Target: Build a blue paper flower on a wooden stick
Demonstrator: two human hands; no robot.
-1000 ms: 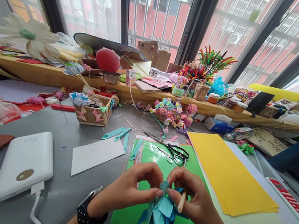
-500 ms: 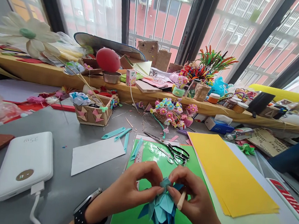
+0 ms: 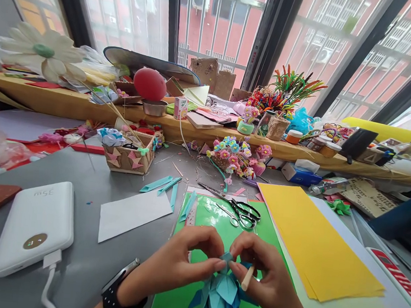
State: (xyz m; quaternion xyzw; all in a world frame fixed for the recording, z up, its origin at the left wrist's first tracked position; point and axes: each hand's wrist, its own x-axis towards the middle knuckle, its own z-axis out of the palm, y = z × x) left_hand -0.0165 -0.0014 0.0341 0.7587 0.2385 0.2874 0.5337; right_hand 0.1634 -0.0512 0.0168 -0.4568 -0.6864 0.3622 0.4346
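Between my hands is a blue folded-paper flower (image 3: pixel 223 290), its pale petals layered over darker ones. My left hand (image 3: pixel 195 255) pinches the small folded tip at its top from the left. From the other side, my right hand (image 3: pixel 262 272) grips the same tip with thumb and forefinger, and a thin wooden stick (image 3: pixel 248 277) also sits in that hand. Below them lies a green sheet (image 3: pixel 179 304). Black-handled scissors (image 3: pixel 245 214) and a smaller silver pair (image 3: pixel 234 220) rest just beyond my fingers.
Left of the sheet are a white paper (image 3: pixel 132 219), folded teal strips (image 3: pixel 156 183) and a white power bank (image 3: pixel 36 226) with a cable. Yellow paper (image 3: pixel 319 243) lies to the right. Behind stand a cardboard basket (image 3: pixel 130 157), a bunch of small flowers (image 3: pixel 232 153) and a cluttered ledge (image 3: pixel 193 131).
The flower has tilted and shifted slightly, and my fingers have moved a little at its tip. The stick in my right hand has moved slightly left. Both hands keep their hold.
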